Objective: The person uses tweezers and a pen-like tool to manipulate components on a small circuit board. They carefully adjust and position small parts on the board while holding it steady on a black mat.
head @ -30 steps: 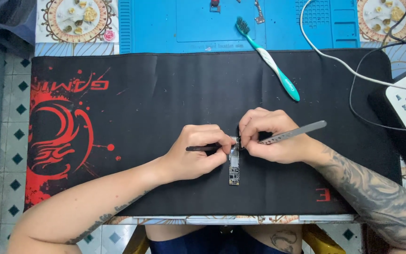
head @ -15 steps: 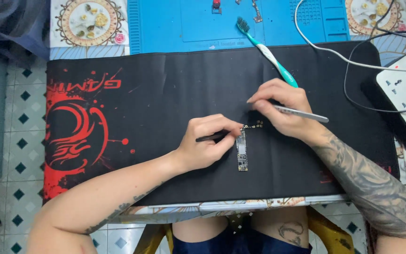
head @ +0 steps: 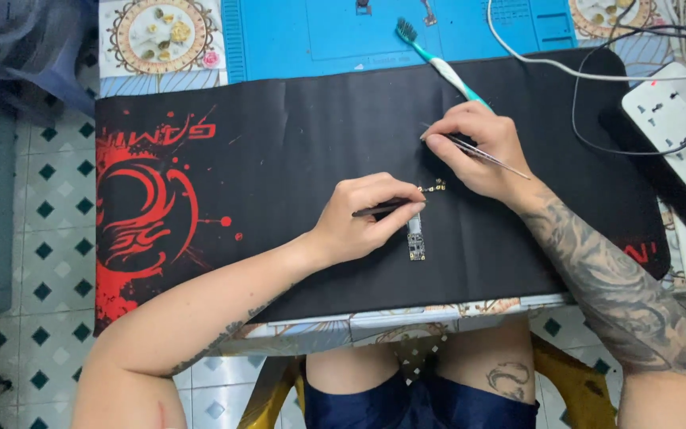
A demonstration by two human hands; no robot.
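Note:
My left hand point(head: 363, 216) grips a thin black tool point(head: 383, 208) whose tip lies near a small gold-coloured part point(head: 436, 188) on the black mat point(head: 295, 135). Just below the tool a narrow circuit board point(head: 415, 237) lies lengthwise on the mat. My right hand point(head: 478, 151) is up and to the right of the board, closed on metal tweezers point(head: 486, 155) that slant across the fingers, clear of the board.
A teal-handled toothbrush point(head: 437, 63) lies across the mat's far edge and a blue work mat point(head: 319, 36). A white power strip point(head: 680, 135) with black and white cables sits at the right. Patterned dishes with small parts stand at the far corners. Tiled floor at left.
My right hand has lifted away from the board with the tweezers, moving up and to the right. The small gold part now lies beside the board's top. My left hand stays put.

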